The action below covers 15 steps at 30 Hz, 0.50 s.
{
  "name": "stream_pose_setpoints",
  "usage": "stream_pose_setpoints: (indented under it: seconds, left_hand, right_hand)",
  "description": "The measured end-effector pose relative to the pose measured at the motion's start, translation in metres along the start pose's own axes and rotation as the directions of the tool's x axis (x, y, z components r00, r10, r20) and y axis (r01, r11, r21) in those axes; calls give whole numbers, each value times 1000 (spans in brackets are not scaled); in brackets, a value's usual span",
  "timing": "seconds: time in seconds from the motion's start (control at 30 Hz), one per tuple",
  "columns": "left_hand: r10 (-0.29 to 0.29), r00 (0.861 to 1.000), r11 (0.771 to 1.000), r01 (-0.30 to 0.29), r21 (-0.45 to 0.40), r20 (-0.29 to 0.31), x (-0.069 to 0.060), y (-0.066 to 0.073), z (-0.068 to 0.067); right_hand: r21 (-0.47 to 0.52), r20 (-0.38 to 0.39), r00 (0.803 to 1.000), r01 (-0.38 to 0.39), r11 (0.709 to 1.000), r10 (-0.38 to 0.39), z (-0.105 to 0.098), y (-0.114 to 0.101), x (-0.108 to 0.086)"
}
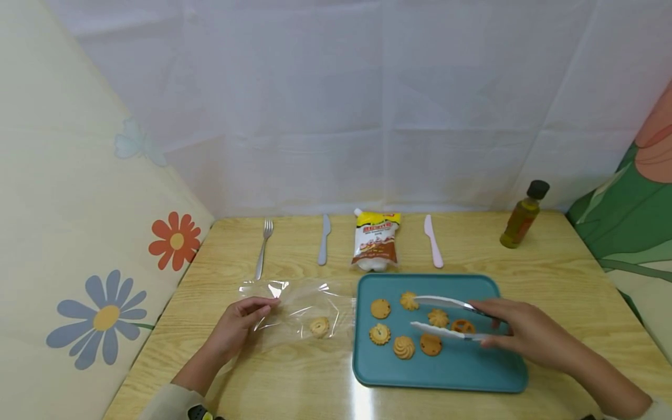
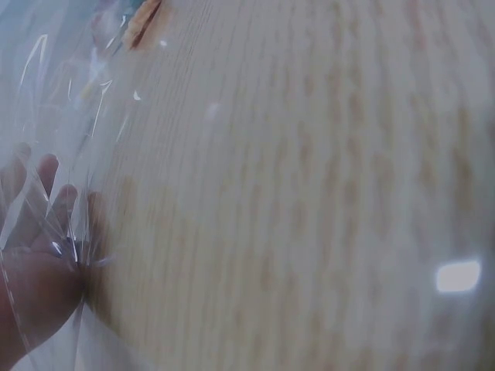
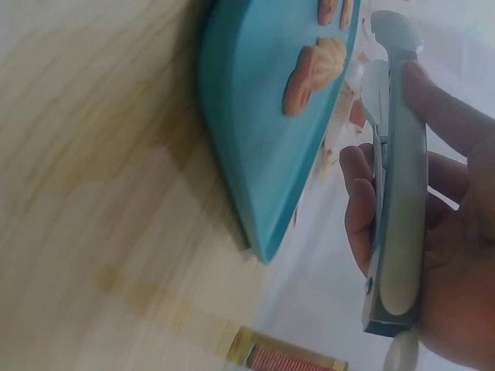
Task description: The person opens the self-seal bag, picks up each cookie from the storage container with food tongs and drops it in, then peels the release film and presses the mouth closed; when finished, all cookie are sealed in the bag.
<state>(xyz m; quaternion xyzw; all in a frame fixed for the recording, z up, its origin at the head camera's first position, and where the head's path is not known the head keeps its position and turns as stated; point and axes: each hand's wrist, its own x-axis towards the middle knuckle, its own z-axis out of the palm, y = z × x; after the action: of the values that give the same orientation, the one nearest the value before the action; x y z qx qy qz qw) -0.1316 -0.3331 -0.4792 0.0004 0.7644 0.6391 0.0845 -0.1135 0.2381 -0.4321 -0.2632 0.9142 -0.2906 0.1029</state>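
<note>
My left hand (image 1: 237, 324) pinches the left edge of a clear plastic bag (image 1: 294, 297) lying on the table; one round cookie (image 1: 319, 326) is inside it. The left wrist view shows that hand (image 2: 39, 255) through the shiny film. In my right hand (image 1: 525, 326) is a pair of tongs (image 3: 406, 185), gripped with thumb and fingers on either side. Their two arms stand apart above a teal tray (image 1: 383, 373), with no cookie held between the tips. Several cookies lie on the tray, among them a swirled one (image 1: 403, 347) and a pretzel-shaped one (image 1: 463, 327).
Behind the bag and tray lie a fork (image 1: 261, 256), a grey knife (image 1: 322, 245), a white, yellow and brown packet (image 1: 375, 236) and a pink knife (image 1: 433, 245). A dark-capped bottle (image 1: 520, 221) stands at the back right. White cloth (image 1: 304, 116) hangs behind the table.
</note>
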Motion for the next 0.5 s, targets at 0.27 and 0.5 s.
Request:
stream_pose_setpoints:
  seconds: [0.27, 0.5]
  left_hand:
    - [19, 1000, 1000, -19, 5, 6, 0, 0, -1]
    - [9, 1000, 1000, -9, 10, 3, 0, -1, -1]
  right_hand:
    - [-1, -15, 999, -43, 999, 43, 0, 9, -18]
    - [19, -12, 996, -87, 996, 87, 1, 22, -35]
